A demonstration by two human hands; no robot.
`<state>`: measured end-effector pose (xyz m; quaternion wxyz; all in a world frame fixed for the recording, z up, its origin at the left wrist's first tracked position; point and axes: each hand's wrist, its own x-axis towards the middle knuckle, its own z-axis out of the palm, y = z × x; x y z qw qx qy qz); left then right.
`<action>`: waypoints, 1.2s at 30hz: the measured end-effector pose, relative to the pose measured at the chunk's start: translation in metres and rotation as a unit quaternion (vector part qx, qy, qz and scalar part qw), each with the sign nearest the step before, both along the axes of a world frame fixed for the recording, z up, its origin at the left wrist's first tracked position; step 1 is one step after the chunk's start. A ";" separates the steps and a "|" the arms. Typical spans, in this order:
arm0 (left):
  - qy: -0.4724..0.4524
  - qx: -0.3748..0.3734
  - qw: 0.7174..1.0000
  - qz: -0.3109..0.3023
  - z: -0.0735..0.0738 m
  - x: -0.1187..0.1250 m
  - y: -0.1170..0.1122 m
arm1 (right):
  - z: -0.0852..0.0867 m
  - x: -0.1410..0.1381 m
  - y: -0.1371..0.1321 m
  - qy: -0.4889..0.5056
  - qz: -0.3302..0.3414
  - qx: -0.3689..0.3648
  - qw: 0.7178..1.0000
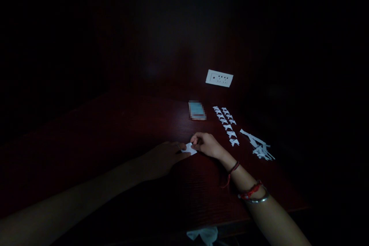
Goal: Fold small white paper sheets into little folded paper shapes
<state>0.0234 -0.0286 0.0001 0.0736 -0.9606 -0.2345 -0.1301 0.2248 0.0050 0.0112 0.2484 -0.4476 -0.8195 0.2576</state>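
A small piece of white paper [189,148] is between my two hands, low over the dark red table [138,123]. My left hand [168,155] has its thumb and fingers closed on the paper's left side. At the right edge, my right hand [209,145] pinches the paper with bent fingers. Parts of the paper lie hidden under the fingertips. Beyond my right hand, several small folded white paper pieces [227,127] lie in two slanting rows.
A pile of white paper strips [262,152] lies at the right of the table. A pale blue rectangular object [197,110], blurred out, lies behind my hands. On the back wall is a white socket panel [219,78]. Something whitish [204,234] shows below the table's front edge.
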 end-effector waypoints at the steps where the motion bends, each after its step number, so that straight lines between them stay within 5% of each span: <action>1: -0.004 0.001 1.000 0.000 0.000 0.000 0.000 | 0.000 0.000 0.000 -0.001 0.002 0.002 1.000; 19: 0.011 -0.007 1.000 0.008 -0.007 -0.003 0.004 | 0.010 -0.003 -0.007 -0.009 0.040 0.108 0.993; 27: 0.000 -0.029 1.000 0.010 0.004 -0.004 -0.002 | 0.010 0.004 -0.010 0.055 0.082 0.016 0.995; 36: -0.014 -0.072 0.997 -0.023 0.012 -0.010 0.002 | 0.010 0.008 -0.008 0.043 0.074 0.018 0.996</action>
